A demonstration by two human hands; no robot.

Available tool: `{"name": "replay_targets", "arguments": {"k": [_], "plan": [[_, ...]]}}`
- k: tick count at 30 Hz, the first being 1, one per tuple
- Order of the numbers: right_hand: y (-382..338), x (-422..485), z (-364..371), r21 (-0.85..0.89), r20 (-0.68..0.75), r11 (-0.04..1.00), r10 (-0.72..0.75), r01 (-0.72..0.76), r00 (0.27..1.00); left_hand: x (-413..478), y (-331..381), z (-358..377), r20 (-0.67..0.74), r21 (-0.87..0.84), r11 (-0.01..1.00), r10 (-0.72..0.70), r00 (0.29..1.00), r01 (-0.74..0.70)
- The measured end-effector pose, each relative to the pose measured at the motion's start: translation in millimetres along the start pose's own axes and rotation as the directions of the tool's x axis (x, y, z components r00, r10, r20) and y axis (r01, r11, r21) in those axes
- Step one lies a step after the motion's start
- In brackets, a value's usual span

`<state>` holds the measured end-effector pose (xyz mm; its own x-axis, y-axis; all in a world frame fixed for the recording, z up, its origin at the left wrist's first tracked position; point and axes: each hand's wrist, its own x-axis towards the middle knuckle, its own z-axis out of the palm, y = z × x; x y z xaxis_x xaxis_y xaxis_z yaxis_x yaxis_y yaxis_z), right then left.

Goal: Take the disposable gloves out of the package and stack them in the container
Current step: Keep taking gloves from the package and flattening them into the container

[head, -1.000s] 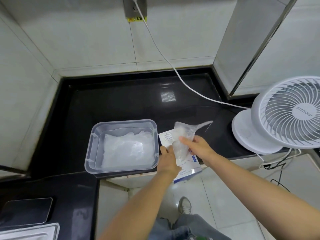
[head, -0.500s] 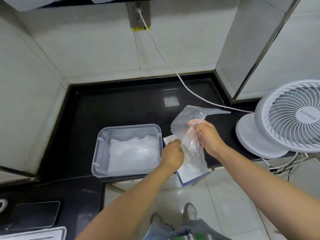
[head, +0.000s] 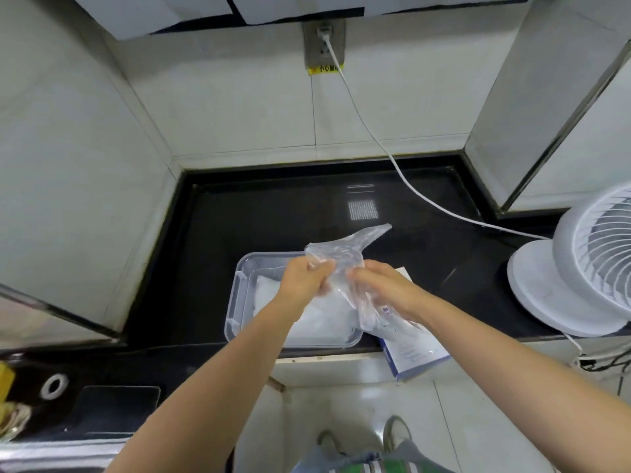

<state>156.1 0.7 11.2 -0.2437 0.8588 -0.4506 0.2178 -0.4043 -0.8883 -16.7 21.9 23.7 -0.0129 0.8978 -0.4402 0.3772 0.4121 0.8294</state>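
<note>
Between the hands [head: 302,279] [head: 386,290], a glove [head: 336,255]

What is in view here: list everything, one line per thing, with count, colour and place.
disposable glove: one, clear, held over the container's right end.
container: one, clear plastic, on the counter.
glove pile: one, whitish, inside the container.
package: one, white and blue, right of the container, jutting over the counter's front edge.
counter: one, black, along the tiled wall.
fan: one, white, on the counter's right end.
cable: one, white, from the wall socket down to the fan.
wall socket: one, grey, on the tiles above the counter.
shoes: two, grey, on the floor below.
left hand: one, grips the glove's left side.
right hand: one, grips the glove's right side.
</note>
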Motion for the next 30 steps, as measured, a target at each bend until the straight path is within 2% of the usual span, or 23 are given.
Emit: {"name": "replay_targets", "arguments": {"k": [2, 4, 6, 7, 9, 11, 12, 14, 16, 18, 20, 22, 25, 26, 28, 30], "plan": [[1.5, 9.6, 9.3, -0.023, -0.047, 0.999, -0.028, 0.026, 0.998, 3.3, -14.1, -9.4, -0.096, 0.098, 0.993, 0.079, 0.992, -0.07], [-0.4, 17.9, 17.7, -0.078, -0.123, 0.996, -0.044, 0.034, 0.991, 8.1, -28.7, -24.2, -0.077, 0.231, 0.964, 0.149, 0.986, -0.128], [-2.8, 25.3, 20.5, -0.05, -0.221, 0.999, -0.028, 0.017, 0.975, 11.9, -44.4, -38.4, -0.077, 0.377, 0.921, 0.136, 0.988, -0.098], [-3.9, 28.3, 19.5, -0.006, -0.268, 1.0, -0.015, 0.014, 0.963, 13.5, -51.4, -44.1, -0.113, 0.348, 0.934, 0.124, 0.986, -0.078], [-3.9, 35.9, 17.2, 0.063, -0.388, 0.997, -0.015, 0.043, 0.921, 16.4, -65.4, -53.8, -0.172, 0.291, 0.956, 0.095, 0.98, -0.042], [-6.0, 41.6, 19.8, -0.025, -0.53, 0.994, -0.106, 0.109, 0.842, 19.5, -76.9, -60.6, -0.203, 0.37, 0.929, 0.113, 0.973, -0.031], [-9.4, 41.3, 23.9, -0.115, -0.571, 0.979, -0.204, 0.168, 0.796, 21.5, -81.1, -62.1, -0.209, 0.407, 0.913, 0.135, 0.969, -0.04], [-19.1, 40.0, 39.9, -0.268, -0.535, 0.909, -0.416, 0.32, 0.735, 24.7, -88.6, -62.4, -0.226, 0.482, 0.876, 0.148, 0.963, -0.022], [-19.8, 42.5, 60.2, -0.358, -0.381, 0.842, -0.527, 0.404, 0.76, 28.8, -92.6, -59.0, -0.25, 0.535, 0.845, 0.165, 0.954, -0.006], [-10.5, 47.7, 79.9, -0.426, -0.146, 0.832, -0.45, 0.354, 0.881, 30.4, -93.4, -54.4, -0.259, 0.572, 0.82, 0.167, 0.951, 0.012], [5.2, 57.4, 94.0, -0.581, 0.035, 0.797, -0.18, 0.167, 0.983, 32.4, -94.0, -51.1, -0.227, 0.572, 0.82, 0.122, 0.966, 0.031], [20.4, 66.1, 102.0, -0.736, 0.073, 0.677, 0.081, -0.001, 0.994, 33.2, -96.4, -47.9, -0.162, 0.602, 0.796, 0.047, 0.986, 0.061], [31.4, 74.4, 109.7, -0.803, 0.063, 0.591, 0.212, -0.077, 0.975, 35.1, -102.5, -43.5, -0.155, 0.62, 0.78, 0.017, 0.988, 0.084], [33.3, 77.0, 112.0, -0.813, 0.065, 0.577, 0.227, -0.08, 0.972, 37.1, -104.6, -43.2, -0.178, 0.647, 0.76, 0.073, 0.981, 0.061], [36.1, 80.9, 115.0, -0.826, 0.066, 0.557, 0.251, -0.088, 0.966, 36.9, -103.0, -42.9, -0.196, 0.745, 0.665, 0.294, 0.935, -0.053], [36.9, 84.3, 116.3, -0.831, 0.079, 0.551, 0.259, -0.08, 0.963, 36.9, -97.4, -41.5, -0.123, 0.775, 0.601, 0.444, 0.887, -0.193]]}}
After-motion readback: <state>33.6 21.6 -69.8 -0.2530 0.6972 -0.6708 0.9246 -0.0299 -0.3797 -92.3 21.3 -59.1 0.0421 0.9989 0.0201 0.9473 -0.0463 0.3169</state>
